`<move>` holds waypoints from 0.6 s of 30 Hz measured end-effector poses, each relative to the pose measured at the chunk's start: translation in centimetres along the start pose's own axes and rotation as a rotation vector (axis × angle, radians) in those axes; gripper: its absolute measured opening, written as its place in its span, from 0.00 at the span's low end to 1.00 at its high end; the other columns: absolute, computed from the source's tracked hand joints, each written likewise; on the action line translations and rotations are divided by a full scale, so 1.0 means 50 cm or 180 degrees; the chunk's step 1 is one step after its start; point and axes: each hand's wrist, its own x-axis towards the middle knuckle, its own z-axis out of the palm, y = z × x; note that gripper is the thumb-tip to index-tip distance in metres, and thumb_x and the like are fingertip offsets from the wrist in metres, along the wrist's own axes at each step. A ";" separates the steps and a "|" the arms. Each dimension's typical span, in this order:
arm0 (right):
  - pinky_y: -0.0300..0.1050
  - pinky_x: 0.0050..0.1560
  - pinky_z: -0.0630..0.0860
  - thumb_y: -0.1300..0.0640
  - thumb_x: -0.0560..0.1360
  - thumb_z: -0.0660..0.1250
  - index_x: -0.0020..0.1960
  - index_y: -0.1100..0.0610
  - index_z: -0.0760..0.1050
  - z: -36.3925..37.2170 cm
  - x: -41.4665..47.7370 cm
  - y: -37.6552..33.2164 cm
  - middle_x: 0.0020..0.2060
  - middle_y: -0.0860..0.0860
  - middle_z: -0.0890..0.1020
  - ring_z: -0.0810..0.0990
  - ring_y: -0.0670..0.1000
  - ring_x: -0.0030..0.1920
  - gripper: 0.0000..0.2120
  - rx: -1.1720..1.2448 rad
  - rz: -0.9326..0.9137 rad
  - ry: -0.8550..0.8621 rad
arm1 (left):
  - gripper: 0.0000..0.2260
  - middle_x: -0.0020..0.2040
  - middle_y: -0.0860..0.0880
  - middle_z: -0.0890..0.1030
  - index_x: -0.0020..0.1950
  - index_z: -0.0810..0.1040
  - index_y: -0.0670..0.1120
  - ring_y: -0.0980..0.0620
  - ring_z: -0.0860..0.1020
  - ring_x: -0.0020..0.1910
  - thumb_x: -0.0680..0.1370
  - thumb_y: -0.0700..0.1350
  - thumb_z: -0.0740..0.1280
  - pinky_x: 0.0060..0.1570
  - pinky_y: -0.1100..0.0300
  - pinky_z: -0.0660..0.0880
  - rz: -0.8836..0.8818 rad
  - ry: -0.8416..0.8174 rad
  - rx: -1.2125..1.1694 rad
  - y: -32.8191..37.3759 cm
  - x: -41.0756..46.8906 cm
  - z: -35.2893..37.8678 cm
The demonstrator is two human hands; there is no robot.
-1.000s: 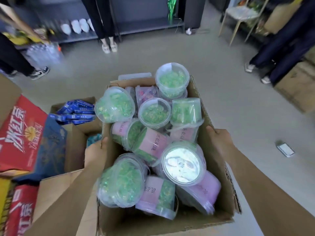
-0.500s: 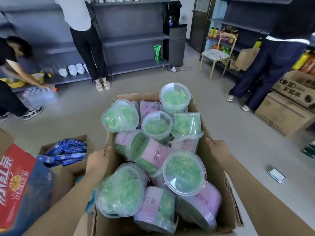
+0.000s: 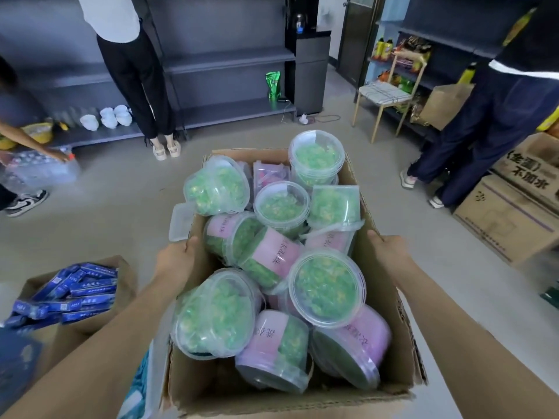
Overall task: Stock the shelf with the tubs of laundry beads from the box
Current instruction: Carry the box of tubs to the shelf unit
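Observation:
An open cardboard box (image 3: pixel 402 337) is held off the floor in front of me, piled with several clear tubs of green laundry beads (image 3: pixel 326 287) that carry pink labels. Some tubs stand upright, others lie on their sides. My left hand (image 3: pixel 175 261) grips the box's left wall, thumb over the rim. My right hand (image 3: pixel 388 252) grips the right wall the same way. Dark grey shelves (image 3: pixel 230 60) stand along the far wall, mostly bare.
A person stands at the far shelf (image 3: pixel 136 71); another bends at the left over a pack of bottles (image 3: pixel 39 170). A third person (image 3: pixel 496 116) stands right, beside stacked cartons (image 3: pixel 511 213). A wooden chair (image 3: pixel 390 95) sits ahead right. A box of blue packets (image 3: pixel 69 294) lies lower left.
The view has lifted from the floor toward the shelves, and the box has come up with both hands still on its sides. The red cartons at the left have dropped out of view.

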 end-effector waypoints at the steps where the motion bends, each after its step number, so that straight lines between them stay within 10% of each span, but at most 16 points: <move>1: 0.43 0.29 0.62 0.49 0.79 0.59 0.30 0.59 0.65 -0.005 0.025 -0.009 0.28 0.54 0.67 0.66 0.51 0.29 0.22 -0.0002 0.0014 -0.0003 | 0.24 0.29 0.44 0.68 0.27 0.63 0.41 0.43 0.69 0.36 0.82 0.48 0.53 0.35 0.55 0.61 -0.0014 0.0003 -0.0042 0.020 0.017 0.008; 18: 0.44 0.29 0.57 0.49 0.79 0.59 0.27 0.56 0.57 0.052 0.505 -0.195 0.26 0.52 0.63 0.61 0.51 0.27 0.25 -0.0273 0.0313 0.0161 | 0.23 0.32 0.41 0.74 0.35 0.75 0.36 0.43 0.72 0.37 0.82 0.50 0.54 0.39 0.56 0.65 0.0179 -0.0261 -0.0239 0.237 0.549 0.198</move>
